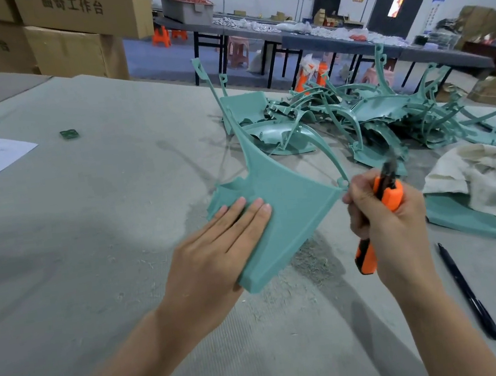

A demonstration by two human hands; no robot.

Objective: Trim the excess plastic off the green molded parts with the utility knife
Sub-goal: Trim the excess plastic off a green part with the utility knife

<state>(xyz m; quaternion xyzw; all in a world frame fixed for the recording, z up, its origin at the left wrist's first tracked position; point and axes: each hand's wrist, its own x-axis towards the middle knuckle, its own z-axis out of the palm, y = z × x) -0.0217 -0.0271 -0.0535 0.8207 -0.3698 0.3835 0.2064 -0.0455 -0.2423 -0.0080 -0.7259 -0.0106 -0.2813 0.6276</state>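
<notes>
From the head view, the green molded part [289, 207] I'm working on sits tilted over the table [90, 238], dead centre in front of me. Its broad fan-shaped face is toward me. Its long axis runs from the thick near corner at 6 o'clock up through a thin stem that reaches away toward 11 o'clock.

My left hand [217, 254] lies on the part's left half with the fingers straight and flat on the face, steadying it. My thumb is hidden, so I can't tell whether it hooks underneath.

My right hand [391, 217] is wrapped tight round the orange utility knife [393, 198], whose butt sticks out below my fist. The blade end points up toward 12 o'clock and is too blurred to read.

What matters for the cut is the part's right-hand corner, with its small ring tab. It sits just beside my right knuckles, at about 9 o'clock from the knife. The knife hand is clearly the nearer one to that edge, so I judge the blade must come down and leftward to meet it.

The pile of green parts [372, 116] lies at 1 o'clock. A cloth [489, 177] is at 3 o'clock, a black pen [468, 289] at 4 o'clock, and shavings [309, 261] lie under the part.
</notes>
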